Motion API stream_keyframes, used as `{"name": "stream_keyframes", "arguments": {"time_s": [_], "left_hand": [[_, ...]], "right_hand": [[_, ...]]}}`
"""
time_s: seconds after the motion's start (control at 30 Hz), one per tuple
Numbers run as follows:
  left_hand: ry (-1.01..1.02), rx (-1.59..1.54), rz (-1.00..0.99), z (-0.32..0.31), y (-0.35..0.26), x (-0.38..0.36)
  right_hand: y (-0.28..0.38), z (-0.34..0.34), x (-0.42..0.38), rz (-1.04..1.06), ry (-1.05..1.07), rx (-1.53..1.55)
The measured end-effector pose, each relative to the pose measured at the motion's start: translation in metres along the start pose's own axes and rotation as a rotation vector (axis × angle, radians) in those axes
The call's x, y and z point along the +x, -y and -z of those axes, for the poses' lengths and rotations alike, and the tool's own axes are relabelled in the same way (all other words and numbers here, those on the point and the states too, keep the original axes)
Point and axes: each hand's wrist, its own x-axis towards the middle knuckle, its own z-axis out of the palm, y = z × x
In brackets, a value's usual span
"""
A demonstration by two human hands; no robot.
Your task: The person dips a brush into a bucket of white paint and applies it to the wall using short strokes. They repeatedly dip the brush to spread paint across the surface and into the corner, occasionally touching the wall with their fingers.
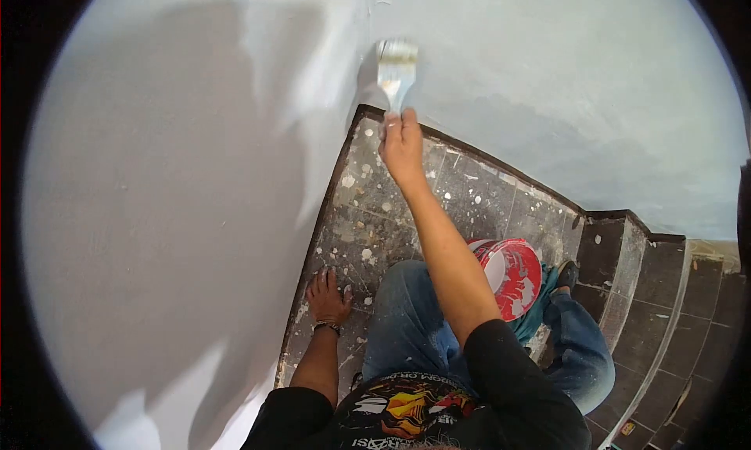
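My right hand (403, 146) is closed around the handle of a paintbrush (397, 73). The wide brush points up, its bristles against the light grey wall (485, 66) just right of the inner corner. Flat on the dark tiled floor (375, 188) rests my left hand (328, 297), its fingers apart and nothing in it. A red paint bucket (522, 274) stands by my legs, below my right forearm, with pale paint smeared on its inside.
Paint splatters dot the tiles. A dark skirting strip (477, 162) runs along the wall's foot. To the right, dark tiled steps (653, 274) lead away, with pale edges. A second wall (172, 176) rises close on the left, covered with shadows. My bent knees flank the bucket.
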Motion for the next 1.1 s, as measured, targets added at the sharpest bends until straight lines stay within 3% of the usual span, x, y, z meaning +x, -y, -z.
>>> {"name": "stream_keyframes", "arguments": {"time_s": [0.07, 0.13, 0.2, 0.27, 0.6, 0.7, 0.83, 0.9, 1.1], "left_hand": [[-0.003, -0.025, -0.001, 0.002, -0.001, 0.0], [-0.007, -0.045, -0.003, 0.005, -0.002, 0.0], [0.008, -0.014, 0.001, 0.003, 0.0, -0.001], [0.02, 0.005, 0.011, 0.002, -0.001, 0.0], [-0.001, 0.015, 0.009, 0.006, -0.004, -0.002], [0.001, 0.013, 0.006, 0.008, -0.005, -0.002], [0.001, 0.013, 0.004, 0.005, -0.004, -0.001], [-0.002, 0.044, -0.003, -0.001, 0.0, -0.001], [0.047, 0.024, 0.037, 0.008, -0.006, -0.001]], "right_hand": [[-0.046, -0.012, -0.006, 0.047, -0.064, -0.251], [-0.105, -0.025, -0.02, -0.204, 0.007, -0.148], [-0.106, -0.023, -0.027, -0.461, 0.081, 0.046], [-0.05, -0.009, -0.02, -0.711, 0.151, 0.338], [0.171, 0.033, 0.043, -0.227, 0.284, 0.545], [0.153, 0.044, 0.029, -0.083, 0.255, 0.526], [0.06, 0.044, -0.03, -0.564, 0.194, 0.682], [0.004, 0.041, -0.05, -0.735, 0.125, 0.603], [-0.044, 0.045, -0.019, -0.841, -0.061, 0.595]]}}
